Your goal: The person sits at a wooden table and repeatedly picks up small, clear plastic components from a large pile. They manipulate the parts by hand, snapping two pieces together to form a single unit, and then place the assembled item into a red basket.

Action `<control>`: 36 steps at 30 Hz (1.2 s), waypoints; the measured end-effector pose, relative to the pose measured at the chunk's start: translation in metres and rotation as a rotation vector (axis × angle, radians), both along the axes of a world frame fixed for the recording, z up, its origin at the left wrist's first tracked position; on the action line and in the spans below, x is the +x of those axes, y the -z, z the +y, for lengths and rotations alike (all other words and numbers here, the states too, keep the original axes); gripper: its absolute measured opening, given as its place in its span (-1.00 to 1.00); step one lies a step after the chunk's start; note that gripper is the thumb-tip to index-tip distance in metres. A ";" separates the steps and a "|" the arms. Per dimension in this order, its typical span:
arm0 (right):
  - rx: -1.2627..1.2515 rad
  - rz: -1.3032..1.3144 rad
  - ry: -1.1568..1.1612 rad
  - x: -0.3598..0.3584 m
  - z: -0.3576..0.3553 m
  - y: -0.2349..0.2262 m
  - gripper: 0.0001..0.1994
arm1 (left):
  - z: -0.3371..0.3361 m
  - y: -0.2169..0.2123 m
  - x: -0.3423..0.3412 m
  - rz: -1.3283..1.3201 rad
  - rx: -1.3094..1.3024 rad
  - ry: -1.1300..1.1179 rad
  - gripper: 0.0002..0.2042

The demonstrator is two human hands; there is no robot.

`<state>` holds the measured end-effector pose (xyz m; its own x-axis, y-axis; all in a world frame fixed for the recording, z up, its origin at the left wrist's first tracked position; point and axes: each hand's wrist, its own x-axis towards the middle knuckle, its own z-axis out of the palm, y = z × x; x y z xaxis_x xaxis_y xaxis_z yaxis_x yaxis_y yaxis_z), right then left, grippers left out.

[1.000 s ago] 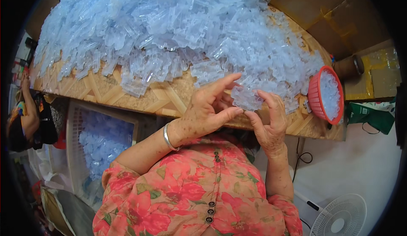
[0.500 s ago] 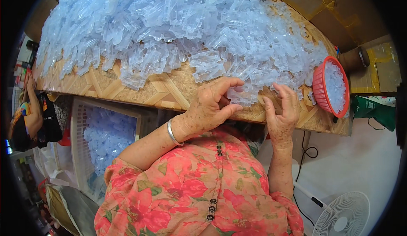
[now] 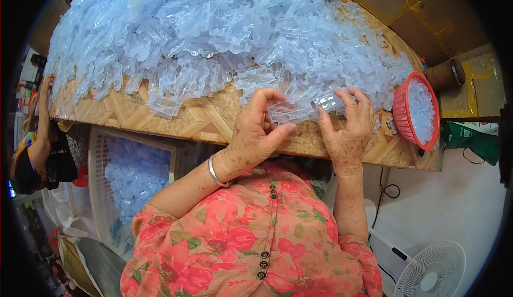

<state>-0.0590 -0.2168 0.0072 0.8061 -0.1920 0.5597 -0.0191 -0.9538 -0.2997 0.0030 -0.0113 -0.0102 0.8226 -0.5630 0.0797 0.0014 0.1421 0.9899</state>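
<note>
A large heap of clear, bluish plastic pieces (image 3: 214,24), flat and oblong, covers most of the table. At its near edge, my left hand (image 3: 262,123) is closed around several clear plastic pieces (image 3: 288,112), thumb below and fingers above. Just to the right, my right hand (image 3: 350,126) grips one clear plastic piece (image 3: 329,102) between thumb and fingertips. The two hands are a short way apart. Some left fingers are hidden behind the hand.
A red plastic basket (image 3: 402,112) of small translucent parts stands at the table's right edge. Below the table on the left is a white crate (image 3: 100,177) of similar pieces. A white fan (image 3: 433,270) is at lower right. Another person's arm (image 3: 41,131) shows far left.
Both hands have moved slightly left. My right hand has reached a little farther into the heap's edge and now has a plastic piece between its fingertips.
</note>
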 end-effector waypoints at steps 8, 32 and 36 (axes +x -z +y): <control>0.502 -0.166 -0.307 -0.012 0.011 -0.004 -0.43 | 0.000 -0.007 0.002 0.107 0.003 0.025 -0.49; 0.429 -0.048 -0.331 -0.009 0.034 0.009 -0.27 | 0.012 -0.002 0.013 0.129 -0.298 0.240 -0.69; 0.434 -0.072 -0.323 -0.009 0.034 0.008 -0.29 | 0.011 -0.005 0.013 0.165 -0.303 0.250 -0.63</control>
<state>-0.0675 -0.1829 -0.0005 0.8251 -0.1664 0.5399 0.2893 -0.6964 -0.6568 0.0161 -0.0003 -0.0048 0.6790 -0.7185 0.1511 0.2273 0.4013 0.8873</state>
